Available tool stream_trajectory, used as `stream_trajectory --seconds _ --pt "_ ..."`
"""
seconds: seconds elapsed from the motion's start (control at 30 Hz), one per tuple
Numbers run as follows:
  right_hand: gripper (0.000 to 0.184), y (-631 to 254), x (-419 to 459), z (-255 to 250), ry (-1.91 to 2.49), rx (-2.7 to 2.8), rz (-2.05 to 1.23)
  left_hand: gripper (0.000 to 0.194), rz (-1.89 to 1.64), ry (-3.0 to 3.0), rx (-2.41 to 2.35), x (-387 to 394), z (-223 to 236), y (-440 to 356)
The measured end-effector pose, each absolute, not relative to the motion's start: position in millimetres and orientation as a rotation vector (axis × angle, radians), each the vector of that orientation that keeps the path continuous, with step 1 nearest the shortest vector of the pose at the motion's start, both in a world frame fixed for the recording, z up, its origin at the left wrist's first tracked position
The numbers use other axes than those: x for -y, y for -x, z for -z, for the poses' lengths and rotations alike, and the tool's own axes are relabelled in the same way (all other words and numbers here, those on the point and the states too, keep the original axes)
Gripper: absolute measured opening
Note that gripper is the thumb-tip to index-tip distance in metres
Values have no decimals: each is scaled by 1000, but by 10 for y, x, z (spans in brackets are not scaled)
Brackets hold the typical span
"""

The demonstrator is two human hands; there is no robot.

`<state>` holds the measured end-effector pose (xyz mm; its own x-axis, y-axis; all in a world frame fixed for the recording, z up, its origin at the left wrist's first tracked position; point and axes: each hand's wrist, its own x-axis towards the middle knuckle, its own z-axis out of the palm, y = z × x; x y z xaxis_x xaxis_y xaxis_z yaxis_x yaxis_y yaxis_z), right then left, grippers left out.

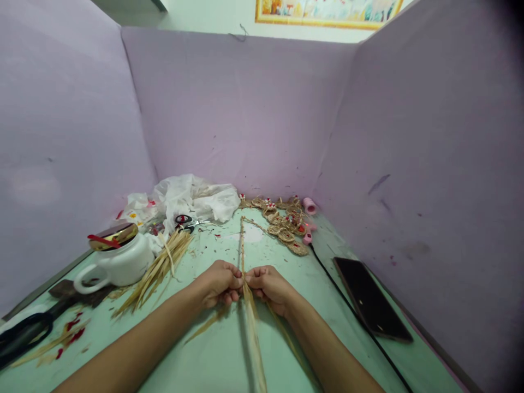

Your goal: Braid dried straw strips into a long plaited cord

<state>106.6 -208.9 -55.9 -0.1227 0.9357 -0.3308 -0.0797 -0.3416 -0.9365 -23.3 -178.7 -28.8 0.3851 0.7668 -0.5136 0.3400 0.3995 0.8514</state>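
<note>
My left hand (223,281) and my right hand (268,286) meet at the middle of the table, fingers pinched round a braid of straw-coloured fibre. The finished-looking narrow braid (242,240) runs away from my fingertips toward the back, then bends right toward a heap of woven pieces. Loose flat strands (254,344) spread from the pinch toward me, one trailing off left under my left hand and another beneath my right forearm. Both hands are closed, thumbs against forefingers, nearly touching each other. Exactly how the strands cross between the fingertips is hidden.
Left: a white mug (126,262) with a gold lid, a bundle of dry strips (164,267), small scissors (184,222), large black-handled scissors (28,333). Back: a white plastic bag (196,196) and coiled woven pieces (286,234). Right: a pink glue gun (308,236), its black cable, a phone (370,297).
</note>
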Motion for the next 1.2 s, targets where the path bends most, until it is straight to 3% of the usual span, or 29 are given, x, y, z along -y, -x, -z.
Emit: stream_trajectory --seconds 0.1,0.27,0.43,0.97,1.2 --pt "8 -1067 2086 579 1325 1047 -1576 3 -300 -1187 -1163 1774 307 247" --pt "9 -1075 2100 550 1271 1049 -1598 15 -272 -1300 -1288 1754 319 264" --pt "7 -1107 2111 519 1293 1133 -1585 12 -286 -1316 -1200 1717 366 310" --pt "6 -1093 2034 687 1510 1461 -1105 16 -441 -1243 -1199 1807 386 269" --pt "6 -1066 2164 487 1783 1565 -825 18 -515 -1293 -1283 1855 394 188"
